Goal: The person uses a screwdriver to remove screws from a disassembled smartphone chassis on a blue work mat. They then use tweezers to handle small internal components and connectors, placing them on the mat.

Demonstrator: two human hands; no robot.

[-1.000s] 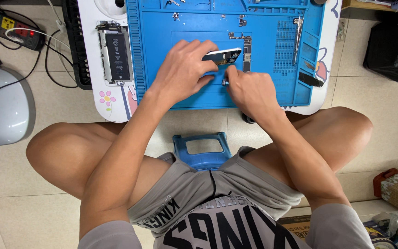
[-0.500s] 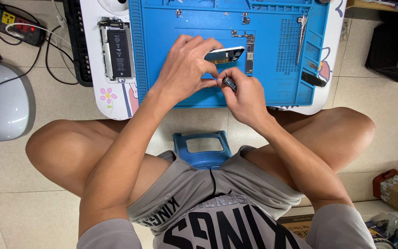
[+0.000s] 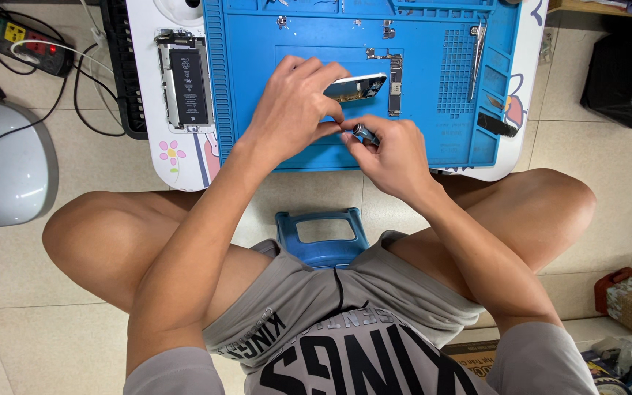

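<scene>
On the blue mat (image 3: 257,88), a phone part (image 3: 356,86) is held tilted by the closed left hand (image 3: 290,110) while a small screwdriver (image 3: 365,133) is gripped in the right hand (image 3: 396,153), and the opened phone (image 3: 184,88) at the left is not yet reassembled.

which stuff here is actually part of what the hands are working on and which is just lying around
In hand:
- left hand on the phone part
- right hand gripping a small dark tool
- blue mat beneath

Lying about:
- opened phone at the mat's left
- circuit board
- tweezers
- power strip
- black bag
</scene>
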